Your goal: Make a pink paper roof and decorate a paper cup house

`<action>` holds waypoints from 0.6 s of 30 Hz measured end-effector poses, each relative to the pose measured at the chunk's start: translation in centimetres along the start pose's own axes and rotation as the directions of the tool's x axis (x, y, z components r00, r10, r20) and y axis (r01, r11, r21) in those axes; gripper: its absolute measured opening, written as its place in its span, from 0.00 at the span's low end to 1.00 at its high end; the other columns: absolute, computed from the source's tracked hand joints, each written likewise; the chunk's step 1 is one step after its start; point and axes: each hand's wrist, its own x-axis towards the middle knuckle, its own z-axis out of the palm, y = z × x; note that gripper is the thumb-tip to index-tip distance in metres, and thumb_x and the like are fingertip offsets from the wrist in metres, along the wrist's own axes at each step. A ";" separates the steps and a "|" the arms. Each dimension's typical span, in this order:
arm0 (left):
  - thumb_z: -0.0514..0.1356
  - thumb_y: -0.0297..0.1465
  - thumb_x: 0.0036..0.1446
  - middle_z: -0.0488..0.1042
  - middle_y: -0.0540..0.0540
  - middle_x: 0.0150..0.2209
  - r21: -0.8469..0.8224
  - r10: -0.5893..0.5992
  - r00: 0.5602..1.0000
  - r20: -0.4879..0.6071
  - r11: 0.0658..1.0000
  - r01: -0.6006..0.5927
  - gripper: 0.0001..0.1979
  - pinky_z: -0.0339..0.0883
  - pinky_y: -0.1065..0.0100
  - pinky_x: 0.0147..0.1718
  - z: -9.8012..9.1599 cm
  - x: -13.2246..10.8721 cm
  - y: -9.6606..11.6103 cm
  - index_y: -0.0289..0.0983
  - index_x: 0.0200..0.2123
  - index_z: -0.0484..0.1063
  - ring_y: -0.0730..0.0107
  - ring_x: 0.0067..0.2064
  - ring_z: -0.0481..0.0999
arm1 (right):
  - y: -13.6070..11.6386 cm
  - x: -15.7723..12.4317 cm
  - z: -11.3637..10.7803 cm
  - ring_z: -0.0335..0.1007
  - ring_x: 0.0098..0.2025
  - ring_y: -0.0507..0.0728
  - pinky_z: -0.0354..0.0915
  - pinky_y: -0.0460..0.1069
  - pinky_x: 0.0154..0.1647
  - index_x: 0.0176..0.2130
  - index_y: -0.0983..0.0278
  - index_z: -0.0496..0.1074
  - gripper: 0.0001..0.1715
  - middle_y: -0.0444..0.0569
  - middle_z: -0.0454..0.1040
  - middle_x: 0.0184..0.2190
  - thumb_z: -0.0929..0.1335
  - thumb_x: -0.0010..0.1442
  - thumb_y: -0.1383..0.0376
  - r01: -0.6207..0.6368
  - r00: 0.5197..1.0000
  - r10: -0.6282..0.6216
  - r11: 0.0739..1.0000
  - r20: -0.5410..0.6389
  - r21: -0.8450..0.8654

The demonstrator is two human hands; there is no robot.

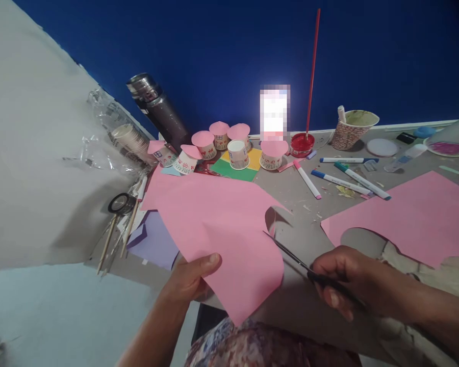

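My left hand grips the lower left edge of a large pink paper sheet, thumb on top and fingers hidden underneath. The sheet has a curved cut on its right side. In my right hand is a pair of dark-handled scissors, their blades at the cut edge of the sheet. Beyond the paper stand several small decorated paper cups wearing pink cone tops. One paper cup among them has no cone and sits by green and yellow paper.
Markers lie at the right, near another cut pink sheet. A red paint pot holds a tall stick. At left are a dark flask, stacked cups, a tape roll and purple paper. A blue wall rises behind.
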 end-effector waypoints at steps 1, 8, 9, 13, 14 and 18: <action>0.78 0.37 0.46 0.86 0.40 0.32 -0.003 0.004 1.000 -0.007 1.000 -0.004 0.35 0.83 0.59 0.36 0.2 -0.1 0.0 0.30 0.56 0.79 0.44 0.40 0.88 | -0.2 -0.1 0.1 0.64 0.20 0.50 0.56 0.45 0.25 0.24 0.63 0.75 0.10 0.44 0.74 0.18 0.67 0.52 0.62 -0.005 1.000 0.005 1.000 -0.004 -0.004; 0.78 0.37 0.45 0.84 0.42 0.26 0.011 0.000 1.000 -0.020 1.000 0.000 0.21 0.80 0.63 0.27 -0.2 -0.7 -0.1 0.30 0.41 0.84 0.48 0.33 0.87 | -1.1 -0.4 0.6 0.63 0.20 0.49 0.53 0.44 0.23 0.24 0.63 0.75 0.10 0.42 0.72 0.16 0.72 0.51 0.60 -0.022 1.000 0.022 0.999 0.007 0.023; 0.77 0.37 0.46 0.83 0.43 0.24 0.012 -0.002 1.000 -0.020 1.000 0.002 0.18 0.77 0.66 0.23 -0.3 -0.8 -0.2 0.30 0.36 0.83 0.51 0.29 0.86 | -1.1 -0.4 0.5 0.62 0.20 0.48 0.53 0.44 0.23 0.24 0.64 0.75 0.10 0.41 0.71 0.15 0.73 0.52 0.60 -0.016 1.000 0.016 1.000 0.010 0.025; 0.77 0.36 0.47 0.81 0.44 0.21 0.004 -0.008 1.000 -0.020 1.000 0.008 0.15 0.70 0.70 0.16 -0.5 -0.9 -0.3 0.30 0.30 0.82 0.61 0.20 0.80 | -1.0 -0.3 0.4 0.61 0.19 0.48 0.54 0.44 0.24 0.24 0.64 0.75 0.10 0.40 0.70 0.15 0.73 0.51 0.60 -0.017 1.000 0.017 1.000 0.018 0.014; 0.78 0.36 0.46 0.82 0.44 0.22 -0.002 -0.006 1.000 -0.024 1.000 0.005 0.16 0.70 0.70 0.17 -0.5 -0.9 -0.3 0.30 0.32 0.82 0.61 0.20 0.81 | -1.0 -0.3 0.4 0.61 0.19 0.48 0.54 0.44 0.24 0.24 0.64 0.75 0.10 0.40 0.71 0.15 0.73 0.51 0.60 -0.018 1.000 0.018 1.000 0.021 0.005; 0.79 0.35 0.42 0.85 0.43 0.28 -0.014 -0.012 1.000 -0.028 1.000 0.011 0.25 0.78 0.65 0.24 -0.1 -0.7 0.1 0.30 0.43 0.83 0.52 0.29 0.86 | -1.0 -0.2 0.3 0.63 0.20 0.48 0.54 0.44 0.23 0.25 0.64 0.76 0.11 0.42 0.73 0.17 0.73 0.52 0.59 -0.023 0.999 0.024 0.999 0.023 -0.029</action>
